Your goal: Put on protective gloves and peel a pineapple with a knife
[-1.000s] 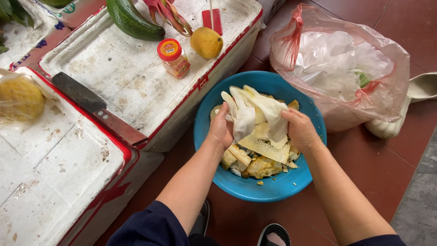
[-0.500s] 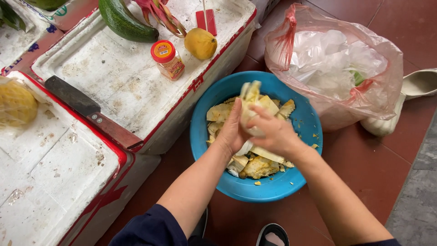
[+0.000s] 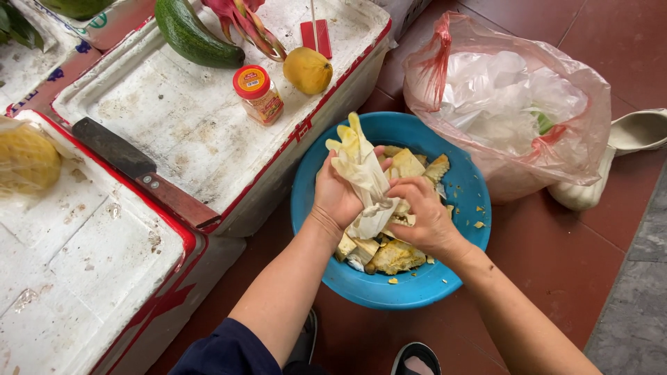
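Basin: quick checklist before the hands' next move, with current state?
1. Left hand has a grip on the pale peel bundle: ok.
2. Right hand on the bundle's lower end: ok.
3. Bundle held over the blue basin, not the floor: ok.
4. Peel scraps contained in the basin: ok.
5. Cleaver lying apart from both hands on the foam box: ok.
6. Pink bag mouth open: cannot tell.

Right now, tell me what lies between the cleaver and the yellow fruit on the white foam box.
In the head view, a small jar with a red lid stands between the cleaver and the yellow fruit, on the stained lid of the foam box.
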